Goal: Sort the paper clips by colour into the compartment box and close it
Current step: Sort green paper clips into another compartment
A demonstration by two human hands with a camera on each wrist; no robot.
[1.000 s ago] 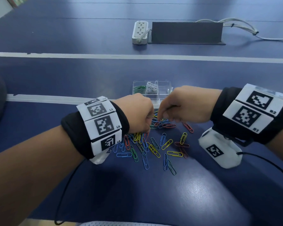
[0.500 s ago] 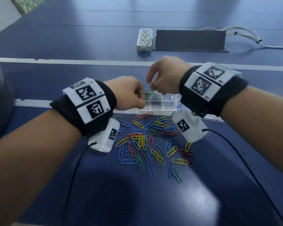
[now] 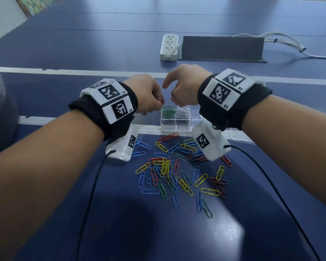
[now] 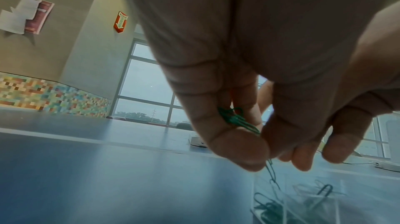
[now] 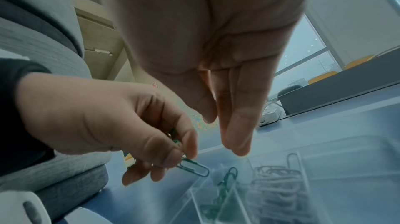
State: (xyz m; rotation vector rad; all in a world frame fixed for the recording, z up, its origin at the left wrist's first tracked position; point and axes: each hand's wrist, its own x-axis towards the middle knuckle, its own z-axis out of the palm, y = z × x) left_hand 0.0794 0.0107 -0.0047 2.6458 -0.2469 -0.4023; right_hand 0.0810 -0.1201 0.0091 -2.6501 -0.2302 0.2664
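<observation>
A clear compartment box (image 3: 177, 127) sits on the blue table past a loose pile of coloured paper clips (image 3: 177, 166). Its far left cell holds green clips (image 3: 167, 112), and the cell beside it holds white clips (image 3: 183, 111). My left hand (image 3: 147, 97) hovers over the green cell and pinches green paper clips (image 4: 236, 121) between thumb and fingers; one green clip (image 5: 193, 167) pokes out below the fingertips. My right hand (image 3: 183, 87) hangs over the box with straight, relaxed fingers (image 5: 236, 125) and holds nothing.
The box's clear lid (image 3: 241, 136) lies open to the right. A white power strip (image 3: 169, 46), a dark upright panel (image 3: 222, 47) and white cables (image 3: 290, 44) sit at the back. Black wrist cables (image 3: 94, 185) trail toward the table's near edge.
Both hands have risen from the clip pile and moved back over the box. The left hand carried green clips to the green cell. The right hand's fingers have opened.
</observation>
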